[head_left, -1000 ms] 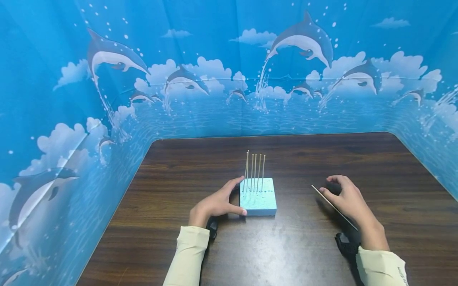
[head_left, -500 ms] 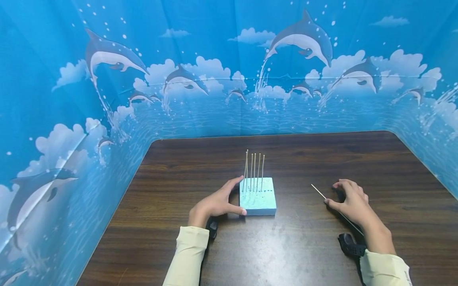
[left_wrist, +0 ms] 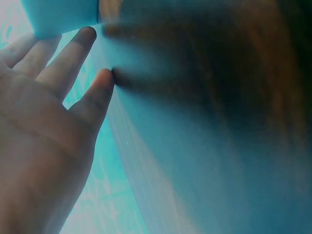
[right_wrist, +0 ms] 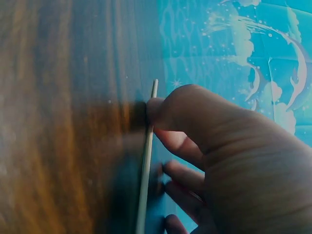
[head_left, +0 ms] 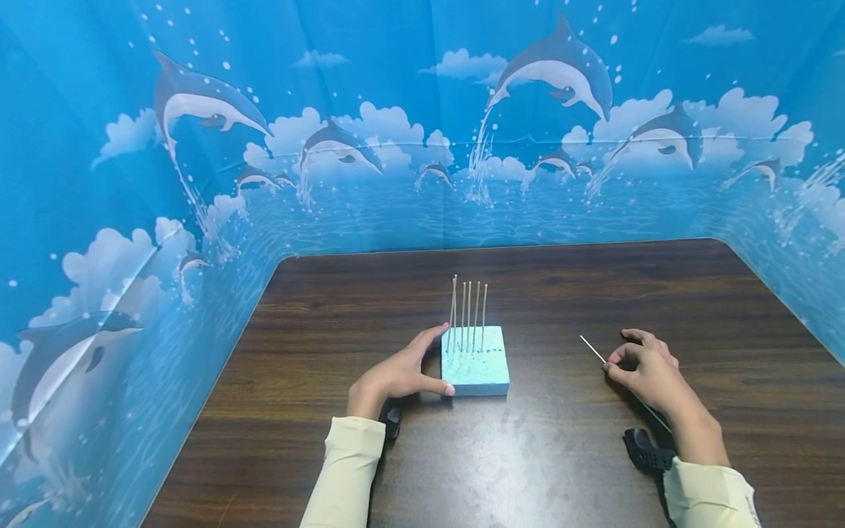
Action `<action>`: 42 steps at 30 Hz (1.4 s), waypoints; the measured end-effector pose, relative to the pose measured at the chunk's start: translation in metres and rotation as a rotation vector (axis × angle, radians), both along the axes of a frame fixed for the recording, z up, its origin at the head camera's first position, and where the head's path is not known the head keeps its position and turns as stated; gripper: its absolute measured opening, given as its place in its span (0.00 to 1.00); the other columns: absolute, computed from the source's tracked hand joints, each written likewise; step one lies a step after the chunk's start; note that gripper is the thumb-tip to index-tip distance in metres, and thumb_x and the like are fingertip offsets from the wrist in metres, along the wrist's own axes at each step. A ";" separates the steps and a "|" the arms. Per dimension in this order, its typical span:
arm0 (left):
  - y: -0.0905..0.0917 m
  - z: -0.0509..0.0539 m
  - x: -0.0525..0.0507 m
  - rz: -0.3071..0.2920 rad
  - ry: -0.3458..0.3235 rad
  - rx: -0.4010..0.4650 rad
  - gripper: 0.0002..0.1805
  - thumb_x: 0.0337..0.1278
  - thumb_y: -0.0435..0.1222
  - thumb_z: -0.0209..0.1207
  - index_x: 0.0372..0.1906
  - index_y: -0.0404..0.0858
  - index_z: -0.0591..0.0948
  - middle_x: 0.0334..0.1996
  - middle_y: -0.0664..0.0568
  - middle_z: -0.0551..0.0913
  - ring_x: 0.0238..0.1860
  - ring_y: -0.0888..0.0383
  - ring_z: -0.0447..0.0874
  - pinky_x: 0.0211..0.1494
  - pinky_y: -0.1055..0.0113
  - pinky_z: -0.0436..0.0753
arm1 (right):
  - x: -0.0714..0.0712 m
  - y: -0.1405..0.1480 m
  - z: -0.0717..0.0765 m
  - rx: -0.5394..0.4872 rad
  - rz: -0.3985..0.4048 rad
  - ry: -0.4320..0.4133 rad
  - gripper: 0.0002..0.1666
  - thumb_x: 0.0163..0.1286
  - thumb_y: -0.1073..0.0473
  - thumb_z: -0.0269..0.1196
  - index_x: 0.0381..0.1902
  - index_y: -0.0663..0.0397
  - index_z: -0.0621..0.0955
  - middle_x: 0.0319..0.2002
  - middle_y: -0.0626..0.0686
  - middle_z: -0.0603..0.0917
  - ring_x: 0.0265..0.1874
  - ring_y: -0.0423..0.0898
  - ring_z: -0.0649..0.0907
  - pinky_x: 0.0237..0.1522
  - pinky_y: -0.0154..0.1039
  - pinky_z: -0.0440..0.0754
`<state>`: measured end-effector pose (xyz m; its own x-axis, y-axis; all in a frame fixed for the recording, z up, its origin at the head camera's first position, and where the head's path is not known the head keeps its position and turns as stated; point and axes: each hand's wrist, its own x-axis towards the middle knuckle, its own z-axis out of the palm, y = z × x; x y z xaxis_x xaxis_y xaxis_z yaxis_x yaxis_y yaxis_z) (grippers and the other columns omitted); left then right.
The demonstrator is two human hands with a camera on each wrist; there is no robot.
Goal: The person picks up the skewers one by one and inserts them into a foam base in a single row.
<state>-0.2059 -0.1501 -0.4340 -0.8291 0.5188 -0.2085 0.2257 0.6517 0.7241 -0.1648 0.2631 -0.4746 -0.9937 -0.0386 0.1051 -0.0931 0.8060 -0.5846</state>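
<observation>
A light-blue foam block point(head_left: 480, 372) lies on the table in the head view, with several thin wooden sticks point(head_left: 469, 312) standing in its rear left part. My left hand point(head_left: 396, 375) holds the block at its left side, thumb at the front corner and index finger at the back corner. In the left wrist view the other fingers point(left_wrist: 70, 66) reach out beside the block point(left_wrist: 63, 17). To the right, my right hand point(head_left: 650, 375) pinches a loose wooden stick point(right_wrist: 144, 180) between thumb and index finger. That stick slants low along the tabletop, partly hidden beneath the hand.
The dark wood-grain table point(head_left: 528, 469) has rounded far corners. A blue curtain printed with dolphins point(head_left: 396, 213) hangs along its back and sides. Black wrist-worn devices point(head_left: 647, 449) sit under both wrists.
My right hand first shifted slightly right along the stick, then its index finger closed toward the thumb on it. The loose stick's tip moved a little right. The left hand and block stayed put.
</observation>
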 end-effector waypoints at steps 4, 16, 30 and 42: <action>-0.001 0.000 0.001 0.002 -0.005 0.002 0.60 0.44 0.51 0.75 0.79 0.55 0.50 0.79 0.50 0.49 0.78 0.48 0.48 0.75 0.42 0.58 | 0.000 -0.001 0.003 0.001 0.025 -0.029 0.04 0.62 0.62 0.64 0.28 0.56 0.82 0.65 0.73 0.65 0.62 0.78 0.59 0.55 0.76 0.51; -0.001 -0.001 -0.001 -0.013 0.000 0.013 0.60 0.45 0.51 0.75 0.79 0.54 0.50 0.79 0.51 0.48 0.78 0.48 0.47 0.75 0.43 0.57 | -0.001 -0.018 0.022 -0.041 0.000 0.192 0.04 0.64 0.66 0.64 0.29 0.54 0.82 0.43 0.57 0.78 0.37 0.49 0.74 0.38 0.42 0.72; 0.000 0.000 -0.001 -0.013 0.002 0.006 0.60 0.45 0.52 0.74 0.79 0.55 0.49 0.79 0.51 0.48 0.78 0.49 0.47 0.75 0.43 0.58 | -0.020 -0.075 0.075 -0.252 0.084 0.399 0.08 0.58 0.73 0.63 0.27 0.55 0.79 0.33 0.48 0.78 0.26 0.35 0.75 0.28 0.22 0.73; 0.000 0.000 0.000 -0.003 0.004 -0.005 0.60 0.45 0.52 0.74 0.79 0.55 0.49 0.79 0.52 0.49 0.78 0.49 0.48 0.74 0.43 0.59 | -0.031 -0.119 0.097 -0.501 0.200 0.512 0.08 0.56 0.78 0.61 0.26 0.63 0.79 0.32 0.57 0.79 0.22 0.34 0.80 0.23 0.26 0.80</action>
<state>-0.2063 -0.1498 -0.4339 -0.8281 0.5206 -0.2077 0.2308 0.6545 0.7199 -0.1956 0.1443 -0.3780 -0.7946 -0.0393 0.6059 -0.5697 0.3934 -0.7216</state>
